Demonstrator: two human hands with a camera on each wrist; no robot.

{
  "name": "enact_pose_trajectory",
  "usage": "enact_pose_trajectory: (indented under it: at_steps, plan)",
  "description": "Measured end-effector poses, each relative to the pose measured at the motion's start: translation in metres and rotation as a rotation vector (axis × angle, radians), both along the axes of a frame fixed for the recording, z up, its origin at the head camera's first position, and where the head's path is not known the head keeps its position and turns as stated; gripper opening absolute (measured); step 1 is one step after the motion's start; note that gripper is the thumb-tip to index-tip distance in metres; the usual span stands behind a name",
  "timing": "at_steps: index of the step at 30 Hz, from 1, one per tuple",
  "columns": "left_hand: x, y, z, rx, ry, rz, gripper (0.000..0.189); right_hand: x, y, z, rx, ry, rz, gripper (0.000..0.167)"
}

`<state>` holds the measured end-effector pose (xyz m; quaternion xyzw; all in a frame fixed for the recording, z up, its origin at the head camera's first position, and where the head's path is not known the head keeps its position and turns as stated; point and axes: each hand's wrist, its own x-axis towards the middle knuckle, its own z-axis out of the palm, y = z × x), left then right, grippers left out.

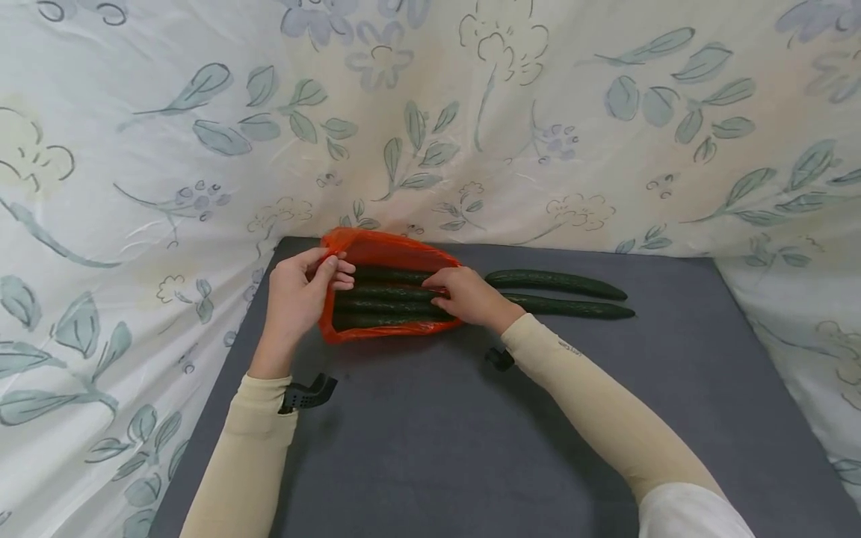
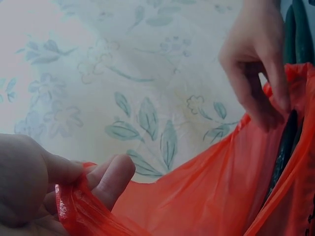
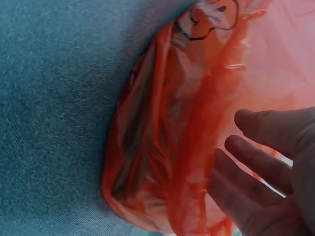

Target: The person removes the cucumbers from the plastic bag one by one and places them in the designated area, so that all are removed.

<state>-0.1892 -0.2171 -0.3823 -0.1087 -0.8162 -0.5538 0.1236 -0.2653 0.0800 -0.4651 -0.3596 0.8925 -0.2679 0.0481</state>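
An orange-red plastic bag (image 1: 403, 250) lies on its side at the back of the table, its mouth spread. Inside it, several long dark green cucumbers (image 1: 390, 292) lie side by side. My left hand (image 1: 296, 295) pinches the bag's rim at its left end between thumb and fingers. Over the bag's right edge is my right hand (image 1: 471, 295), fingers pointing down at the cucumbers. In the right wrist view its fingers (image 3: 251, 172) are loosely spread beside the orange film, with nothing gripped between them.
Two more cucumbers, an upper one (image 1: 558, 281) and a lower one (image 1: 578, 307), lie on the dark grey table (image 1: 430, 433) right of the bag. A floral cloth (image 1: 471, 149) hangs behind the table and along its sides.
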Motion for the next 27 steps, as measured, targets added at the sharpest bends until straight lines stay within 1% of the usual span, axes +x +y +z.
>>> enact_pose_trajectory:
  at_steps: [3, 9, 13, 18, 27]
  plan:
    - [0.000, 0.000, 0.000, -0.004, 0.001, 0.003, 0.024, -0.002, -0.003, -0.004, 0.039, 0.000, 0.010, 0.039]
    - [0.000, 0.002, 0.001, 0.004, -0.004, 0.001, 0.025, -0.006, -0.009, -0.012, 0.111, -0.019, 0.009, 0.032]
    - [0.001, 0.002, 0.002, 0.008, -0.012, -0.002, 0.024, -0.006, -0.010, -0.018, 0.146, -0.036, 0.004, 0.033]
    - [0.001, 0.003, 0.001, 0.006, -0.015, -0.008, 0.024, -0.002, -0.012, -0.021, 0.203, -0.003, 0.000, 0.032]
    - [-0.001, 0.002, -0.002, 0.008, 0.000, -0.010, 0.025, 0.001, -0.015, -0.019, 0.248, 0.059, 0.003, 0.027]
